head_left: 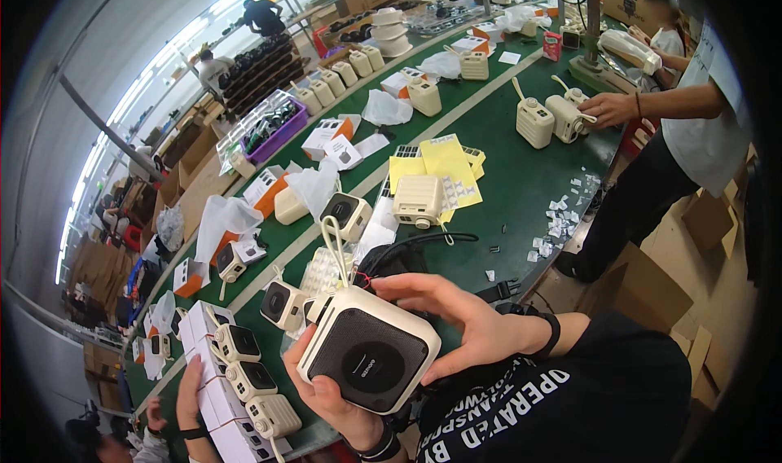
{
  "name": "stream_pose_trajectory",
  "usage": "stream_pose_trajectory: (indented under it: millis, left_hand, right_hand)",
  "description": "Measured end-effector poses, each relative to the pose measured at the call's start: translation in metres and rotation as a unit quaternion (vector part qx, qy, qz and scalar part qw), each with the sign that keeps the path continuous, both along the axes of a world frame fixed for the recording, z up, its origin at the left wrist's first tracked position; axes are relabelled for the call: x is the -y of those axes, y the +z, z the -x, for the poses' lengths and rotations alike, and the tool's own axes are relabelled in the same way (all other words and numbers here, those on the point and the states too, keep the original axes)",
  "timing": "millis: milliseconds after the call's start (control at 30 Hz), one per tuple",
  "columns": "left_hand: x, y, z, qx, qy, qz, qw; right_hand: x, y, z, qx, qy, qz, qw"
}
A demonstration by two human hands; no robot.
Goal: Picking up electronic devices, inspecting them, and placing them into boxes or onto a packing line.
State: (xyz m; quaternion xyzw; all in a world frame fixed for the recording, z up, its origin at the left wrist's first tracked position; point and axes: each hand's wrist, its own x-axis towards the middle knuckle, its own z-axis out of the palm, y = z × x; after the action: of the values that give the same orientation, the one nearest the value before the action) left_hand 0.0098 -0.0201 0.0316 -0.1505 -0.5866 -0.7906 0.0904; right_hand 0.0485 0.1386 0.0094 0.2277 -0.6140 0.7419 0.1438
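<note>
I hold a cream, box-shaped speaker (368,351) with a black round grille and a white carry loop close to my chest. My left hand (330,396) cups it from below. My right hand (456,316) grips its top right edge, fingers curled over the top. Just beyond it on the green table (521,178) lie more of the same speakers (283,302), a sheet of small white pads (319,272) and a black strap bag (391,259).
Yellow sticker sheets (444,166) and another speaker (418,200) lie mid-table. White boxes with speakers (244,377) line the near left, where another person's hand (189,394) reaches. A person in a white shirt (700,113) handles speakers (538,121) at the far right. Cardboard boxes (652,288) stand on the floor.
</note>
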Motion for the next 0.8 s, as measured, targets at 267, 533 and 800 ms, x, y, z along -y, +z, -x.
stream_pose_trajectory:
  millis: [267,533,800]
  left_hand:
    - [-0.001,-0.009,0.000,-0.043,0.045,0.010,0.998]
    - [0.010,-0.012,-0.001,0.183,-0.095,-0.080,0.975]
    - [0.014,-0.021,0.017,0.492,-0.361,-0.554,0.567]
  right_hand:
    - [-0.004,0.019,-0.001,-0.257,-0.213,-0.113,0.936]
    - [-0.002,0.004,0.004,-0.118,-0.117,-0.039,0.985]
    - [0.017,-0.011,0.011,0.080,-0.048,0.058,0.994]
